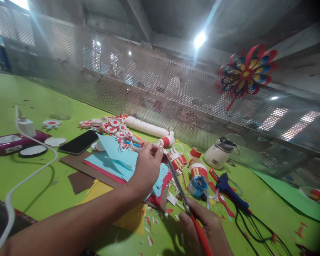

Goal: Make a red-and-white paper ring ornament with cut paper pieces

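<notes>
My left hand [148, 167] is pinched at the fingertips around a small red-and-white paper piece [164, 157], mostly hidden by the fingers. In my right hand [206, 222] is a pair of scissors [179, 183] with red handles, its blades pointing up toward the left fingertips. How far the blades are apart cannot be made out. Below my left hand lie light blue paper sheets [112, 156] over red and brown ones. Cut red-and-white paper cups [177, 161] stand just beyond the blades, and paper scraps [149, 227] litter the tabletop.
A blue glue gun [232, 193] with a black cord lies right, near a blue tape roll [197, 186] and a white jug [219, 153]. Left are a phone [79, 142], white cable [29, 177] and purple box [16, 142]. Paper discs [112, 126] pile before a mesh panel [149, 89].
</notes>
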Demonstrator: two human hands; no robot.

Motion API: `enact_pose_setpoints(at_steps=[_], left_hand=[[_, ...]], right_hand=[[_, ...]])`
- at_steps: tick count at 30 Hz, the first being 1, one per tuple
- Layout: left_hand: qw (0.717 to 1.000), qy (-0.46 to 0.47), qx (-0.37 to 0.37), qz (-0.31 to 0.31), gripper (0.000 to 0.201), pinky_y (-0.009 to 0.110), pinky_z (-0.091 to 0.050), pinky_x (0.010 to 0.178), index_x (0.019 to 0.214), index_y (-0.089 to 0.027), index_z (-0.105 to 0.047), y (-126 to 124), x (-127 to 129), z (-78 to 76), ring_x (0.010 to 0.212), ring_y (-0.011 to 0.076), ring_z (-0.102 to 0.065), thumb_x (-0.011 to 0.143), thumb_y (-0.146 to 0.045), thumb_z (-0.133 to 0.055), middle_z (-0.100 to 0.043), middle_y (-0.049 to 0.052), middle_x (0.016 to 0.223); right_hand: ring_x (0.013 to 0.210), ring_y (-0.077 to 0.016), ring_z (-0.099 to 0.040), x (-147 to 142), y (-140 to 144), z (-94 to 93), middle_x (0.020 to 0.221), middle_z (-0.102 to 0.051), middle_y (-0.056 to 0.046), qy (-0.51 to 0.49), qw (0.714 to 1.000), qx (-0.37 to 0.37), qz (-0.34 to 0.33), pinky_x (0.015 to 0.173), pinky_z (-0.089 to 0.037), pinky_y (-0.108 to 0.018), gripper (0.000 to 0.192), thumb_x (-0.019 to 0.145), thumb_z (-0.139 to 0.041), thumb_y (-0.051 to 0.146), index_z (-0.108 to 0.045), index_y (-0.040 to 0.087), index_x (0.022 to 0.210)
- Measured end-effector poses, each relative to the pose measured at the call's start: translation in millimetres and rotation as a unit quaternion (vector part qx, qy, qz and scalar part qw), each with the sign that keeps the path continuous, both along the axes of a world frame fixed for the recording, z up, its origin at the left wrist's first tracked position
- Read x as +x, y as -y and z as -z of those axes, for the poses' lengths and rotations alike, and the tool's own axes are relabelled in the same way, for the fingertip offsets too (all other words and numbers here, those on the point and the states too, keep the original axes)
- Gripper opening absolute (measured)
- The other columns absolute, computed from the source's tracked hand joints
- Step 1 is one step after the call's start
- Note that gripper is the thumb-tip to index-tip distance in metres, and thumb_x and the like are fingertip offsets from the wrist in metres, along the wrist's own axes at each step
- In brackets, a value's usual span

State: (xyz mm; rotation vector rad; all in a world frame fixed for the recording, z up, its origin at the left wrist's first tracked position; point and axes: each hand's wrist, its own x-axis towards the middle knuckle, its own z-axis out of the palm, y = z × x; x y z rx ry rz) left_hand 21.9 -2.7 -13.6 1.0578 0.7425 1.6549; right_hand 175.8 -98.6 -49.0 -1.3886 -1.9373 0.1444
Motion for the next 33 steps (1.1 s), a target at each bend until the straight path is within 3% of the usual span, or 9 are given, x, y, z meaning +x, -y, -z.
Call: enact_pose_setpoints(at_steps=[5,14,20,25,33], left_hand=[[1.000,0.002,-0.005,0.004,0.014,0.032,-0.049,0.066,0.068,-0.017,-0.048,-0.6,-0.3,0.3,0.061,0.0146,-0.057,0.077,-0.026,-0.056,-0.057,0.001,0.063],[1.000,0.003,-0.008,0.003,0.014,0.032,-0.049,0.066,0.068,-0.017,-0.048,0.5,-0.1,-0.7,0.061,0.0140,-0.056,0.077,-0.025,-0.056,-0.056,0.000,0.064],[1.000,-0.002,-0.005,0.004,0.014,0.032,-0.049,0.066,0.068,-0.017,-0.047,1.0,-0.3,-1.2,0.061,0.0141,-0.056,0.077,-0.025,-0.054,-0.056,0.001,0.064],[1.000,0.001,-0.006,0.005,0.014,0.032,-0.049,0.066,0.068,-0.017,-0.047,0.8,-0.1,-1.0,0.061,0.0141,-0.056,0.077,-0.024,-0.055,-0.056,0.000,0.063],[1.000,0.011,-0.006,0.008,0.014,0.032,-0.049,0.066,0.068,-0.017,-0.049,-0.7,0.4,0.6,0.060,0.0139,-0.057,0.077,-0.024,-0.056,-0.057,0.001,0.062]], right_hand=[[0.050,-0.0144,-0.053,0.1,1.5,-3.3,0.054,-0.056,0.001,0.008,0.999,-0.031,-0.005,0.047,-0.041,-0.021,0.040,0.084,-0.044,0.047,-0.068,0.015,0.089],[0.050,-0.0136,-0.051,-1.0,2.5,-7.3,0.056,-0.058,0.000,0.000,0.999,-0.043,-0.004,0.047,-0.039,-0.021,0.041,0.084,-0.044,0.048,-0.069,0.016,0.093],[0.046,-0.0121,-0.047,-2.5,2.3,-9.2,0.053,-0.056,0.000,-0.008,0.999,-0.034,-0.017,0.045,-0.038,-0.021,0.038,0.083,-0.046,0.046,-0.070,0.016,0.086],[0.054,-0.0147,-0.056,-2.6,1.9,-6.8,0.064,-0.064,-0.003,-0.030,0.999,-0.025,-0.020,0.049,-0.043,-0.021,0.036,0.083,-0.048,0.043,-0.070,0.016,0.090],[0.047,-0.0130,-0.050,2.0,0.7,-2.3,0.054,-0.056,0.001,0.029,0.999,-0.019,-0.004,0.045,-0.040,-0.020,0.039,0.084,-0.045,0.047,-0.068,0.016,0.086]])
